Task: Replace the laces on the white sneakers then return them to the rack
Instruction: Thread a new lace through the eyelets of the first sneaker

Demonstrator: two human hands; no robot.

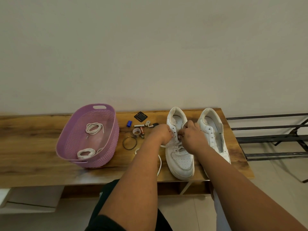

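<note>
Two white sneakers stand side by side on the wooden table (33,135), toes toward me. The left sneaker (180,160) is partly laced with a white lace (159,162) whose loose end trails over the table to its left. My left hand (162,135) pinches the lace at the eyelets on the shoe's left side. My right hand (193,136) pinches the lace at the eyelets on its right side. The right sneaker (212,129) has bare eyelets and is partly hidden by my right forearm.
A purple basket (106,130) at the left holds two coiled white laces (94,128). Small items lie between basket and shoes: a blue cap (129,123), batteries, a tape roll (137,132), a bangle (129,143). A black metal rack (270,137) stands to the right.
</note>
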